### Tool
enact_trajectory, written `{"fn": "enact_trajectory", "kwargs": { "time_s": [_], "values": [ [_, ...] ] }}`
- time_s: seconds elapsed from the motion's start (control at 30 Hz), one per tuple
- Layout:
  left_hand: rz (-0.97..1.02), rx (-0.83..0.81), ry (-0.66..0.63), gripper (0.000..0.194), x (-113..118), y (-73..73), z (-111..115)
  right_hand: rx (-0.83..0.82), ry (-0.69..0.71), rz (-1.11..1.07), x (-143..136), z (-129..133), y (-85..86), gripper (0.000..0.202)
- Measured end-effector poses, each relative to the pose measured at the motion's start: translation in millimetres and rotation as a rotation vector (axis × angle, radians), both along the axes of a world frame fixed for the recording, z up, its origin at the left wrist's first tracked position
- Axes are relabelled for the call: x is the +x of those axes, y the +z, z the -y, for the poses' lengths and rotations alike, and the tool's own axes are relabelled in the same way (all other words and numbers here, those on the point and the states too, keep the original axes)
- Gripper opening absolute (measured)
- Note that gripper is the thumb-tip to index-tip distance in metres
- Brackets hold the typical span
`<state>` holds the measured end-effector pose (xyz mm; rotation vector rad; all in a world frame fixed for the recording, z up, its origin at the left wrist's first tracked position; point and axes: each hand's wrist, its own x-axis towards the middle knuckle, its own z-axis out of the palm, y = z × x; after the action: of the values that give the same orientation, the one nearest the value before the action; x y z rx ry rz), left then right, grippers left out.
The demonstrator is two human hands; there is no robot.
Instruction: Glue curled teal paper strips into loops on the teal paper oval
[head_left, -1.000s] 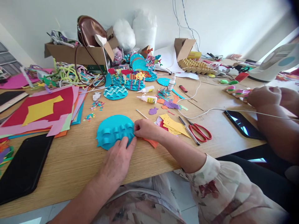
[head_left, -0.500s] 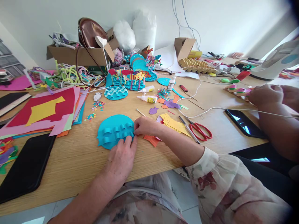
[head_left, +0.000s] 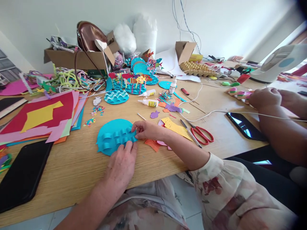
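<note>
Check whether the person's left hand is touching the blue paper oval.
Touching. The head view shows the left hand's fingertips resting on the lower right part of the blue paper oval, beside its curled strips.

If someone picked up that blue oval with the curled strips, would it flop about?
Probably not much: the blue oval lies flat, without buckling, so it may be fairly stiff card. It looks thin, so likely light for its size. The curled strips seem fragile; they arch up hollow, and squeezing might crush them.
</note>
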<state>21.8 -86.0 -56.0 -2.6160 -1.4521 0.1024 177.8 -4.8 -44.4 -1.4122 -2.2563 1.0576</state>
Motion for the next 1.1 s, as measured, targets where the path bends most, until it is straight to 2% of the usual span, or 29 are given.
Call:
{"fn": "enact_trajectory", "kwargs": {
  "time_s": [0.13,0.3,0.53,0.83,1.1],
  "values": [
    [-0.011,-0.009,0.011,0.042,0.0,-0.2,0.1,0.049,0.056,0.016,0.6,-1.0,2.1,0.020],
    [-0.021,0.009,-0.006,0.042,-0.9,-2.9,0.1,0.014,0.090,0.118,-2.8,-2.5,12.7,0.009],
    [-0.032,0.019,-0.004,0.043,-0.5,-2.2,0.7,-0.005,0.070,0.209,-0.3,-1.9,16.3,0.012],
    [-0.015,0.039,-0.019,0.043,-2.7,-4.6,1.2,-0.124,0.039,0.240,1.0,1.6,24.0,0.015],
    [-0.043,0.034,-0.014,0.044,-2.1,-6.4,1.2,-0.101,0.003,0.204,-0.2,-0.3,15.6,0.015]
  ]
}}
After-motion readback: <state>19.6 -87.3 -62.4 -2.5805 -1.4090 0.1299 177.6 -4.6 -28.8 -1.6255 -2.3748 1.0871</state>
